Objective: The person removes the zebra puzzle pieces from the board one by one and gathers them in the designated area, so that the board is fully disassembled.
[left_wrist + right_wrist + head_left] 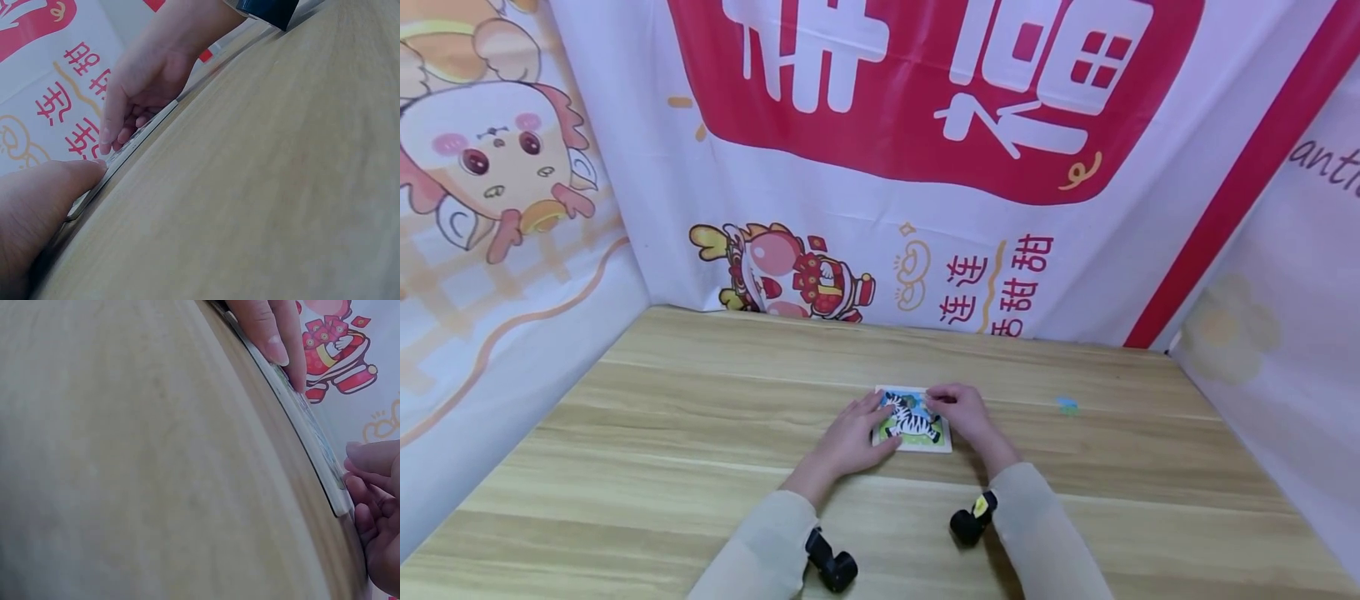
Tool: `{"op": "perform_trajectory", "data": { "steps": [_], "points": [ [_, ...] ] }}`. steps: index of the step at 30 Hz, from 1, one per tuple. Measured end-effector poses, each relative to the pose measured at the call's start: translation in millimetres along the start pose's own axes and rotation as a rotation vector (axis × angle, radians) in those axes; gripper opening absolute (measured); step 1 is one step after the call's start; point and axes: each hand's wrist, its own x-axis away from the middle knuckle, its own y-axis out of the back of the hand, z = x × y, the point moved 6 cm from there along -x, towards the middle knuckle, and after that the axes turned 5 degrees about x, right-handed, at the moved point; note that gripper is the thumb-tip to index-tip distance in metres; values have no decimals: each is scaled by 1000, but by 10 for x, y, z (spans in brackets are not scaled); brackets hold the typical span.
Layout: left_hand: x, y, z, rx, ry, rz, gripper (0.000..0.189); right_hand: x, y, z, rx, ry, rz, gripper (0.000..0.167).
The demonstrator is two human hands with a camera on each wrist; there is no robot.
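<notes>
A small zebra picture puzzle board (914, 447) with a pale rim lies on the table. My left hand (850, 437) rests over its left side, fingers stretched along the upper left edge and thumb at the lower edge. In the right wrist view, the left hand's fingertips (276, 351) press on the picture. At the upper right corner is my right hand (964, 410), its thumb and index finger brought close together over the picture. The right wrist view shows that right hand (378, 500) beside the board's end, other fingers curled. I cannot tell whether a piece is between its fingertips.
A small loose blue and green piece (1067, 406) lies on the wooden table (715, 400), right of the board. Printed cloth (880, 158) hangs behind the table and along both sides. Black wrist cameras (832, 567) sit at the sleeve cuffs.
</notes>
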Motion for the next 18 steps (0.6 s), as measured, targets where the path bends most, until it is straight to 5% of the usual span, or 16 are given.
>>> {"op": "perform_trajectory", "data": {
  "steps": [18],
  "points": [
    [10,19,-8,3,14,8,57,-9,-42,47,144,11,-37,15]
  ]
}}
